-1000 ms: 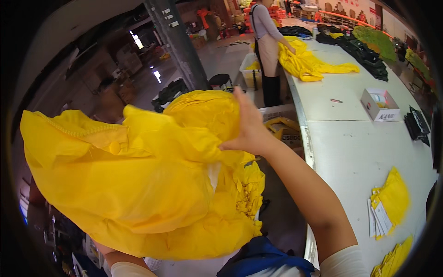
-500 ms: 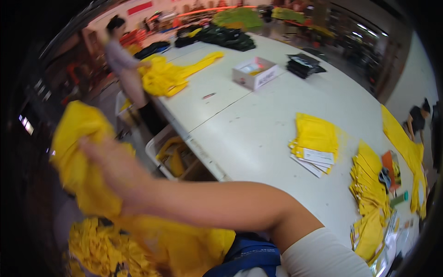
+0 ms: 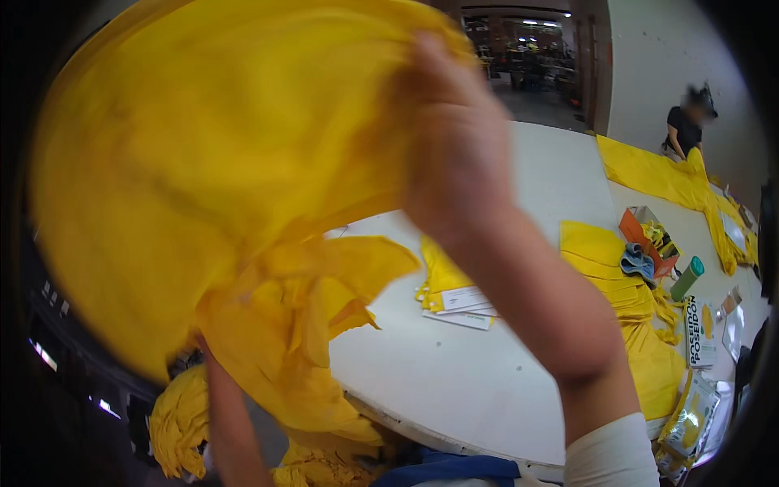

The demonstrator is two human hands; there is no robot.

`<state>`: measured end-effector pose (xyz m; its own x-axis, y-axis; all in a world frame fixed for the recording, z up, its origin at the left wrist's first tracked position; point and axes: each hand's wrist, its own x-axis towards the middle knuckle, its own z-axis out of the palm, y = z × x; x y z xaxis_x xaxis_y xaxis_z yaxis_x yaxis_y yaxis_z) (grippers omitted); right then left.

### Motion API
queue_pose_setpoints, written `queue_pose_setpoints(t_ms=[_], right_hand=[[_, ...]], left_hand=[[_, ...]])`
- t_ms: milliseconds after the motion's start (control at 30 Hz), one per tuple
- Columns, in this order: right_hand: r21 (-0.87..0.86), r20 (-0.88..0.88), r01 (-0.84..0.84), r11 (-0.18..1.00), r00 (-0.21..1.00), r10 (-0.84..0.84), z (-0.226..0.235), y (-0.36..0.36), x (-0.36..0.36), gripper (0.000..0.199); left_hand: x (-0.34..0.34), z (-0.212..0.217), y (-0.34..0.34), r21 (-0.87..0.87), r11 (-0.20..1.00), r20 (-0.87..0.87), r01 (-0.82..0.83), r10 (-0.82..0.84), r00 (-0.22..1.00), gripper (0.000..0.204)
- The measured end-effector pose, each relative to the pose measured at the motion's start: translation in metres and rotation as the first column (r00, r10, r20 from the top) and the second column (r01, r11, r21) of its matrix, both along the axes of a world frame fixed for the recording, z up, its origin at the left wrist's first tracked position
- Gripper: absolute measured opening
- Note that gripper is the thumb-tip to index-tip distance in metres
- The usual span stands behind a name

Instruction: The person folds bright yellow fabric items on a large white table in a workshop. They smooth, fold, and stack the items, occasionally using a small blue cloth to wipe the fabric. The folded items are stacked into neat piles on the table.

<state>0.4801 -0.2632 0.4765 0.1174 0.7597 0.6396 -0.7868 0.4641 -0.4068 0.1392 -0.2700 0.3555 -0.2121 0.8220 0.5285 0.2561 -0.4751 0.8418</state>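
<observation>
Yellow cloth (image 3: 203, 162) fills the upper left of the view, blurred, bunched at its top edge in the right hand (image 3: 454, 138). That hand is raised high and seen from the back; its fingers curl over the fabric and close on a fold, though the fingertips themselves are hidden in the cloth. From the grip the cloth hangs down and to the left, its long run going from upper right to lower left, with a loose tail (image 3: 324, 284) drooping over the near edge of the white table (image 3: 454, 381). The left forearm (image 3: 231, 430) comes up from below under the hanging folds; the left hand is buried in the cloth, so I cannot tell whether its fingers hold anything. The right hand is plainly the one in command of the top edge, while the lower end lies nearer the left arm. On the table, just right of the right forearm, sits a small folded yellow stack with paper tags (image 3: 458, 292), and farther right a taller pile of folded yellow pieces (image 3: 625, 292). A heap of yellow cloth (image 3: 182, 422) lies low at the left, below table height. Another person (image 3: 686, 130) stands at the far end.
</observation>
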Motion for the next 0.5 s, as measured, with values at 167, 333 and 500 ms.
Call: queue_pose_setpoints(t_ms=[167, 333, 500], right_hand=[[-0.193, 0.126, 0.471, 0.861, 0.882, -0.454, -0.096, -0.021, 0.199, 0.032], [-0.531, 0.399, 0.531, 0.660, 0.844, -0.358, -0.253, -0.098, 0.225, 0.055], [-0.145, 0.856, 0.805, 0.575, 0.394, -0.335, -0.305, -0.088, 0.193, 0.042]], left_hand=[[0.139, 0.161, 0.169, 0.298, 0.931, -0.158, 0.208, -0.167, 0.973, 0.077], [0.387, 0.132, 0.342, 0.393, 0.752, -0.497, 0.529, -0.310, 0.810, 0.079], [0.549, 0.012, 0.325, -0.459, 0.598, -0.630, 0.656, -0.741, 0.234, 0.070]])
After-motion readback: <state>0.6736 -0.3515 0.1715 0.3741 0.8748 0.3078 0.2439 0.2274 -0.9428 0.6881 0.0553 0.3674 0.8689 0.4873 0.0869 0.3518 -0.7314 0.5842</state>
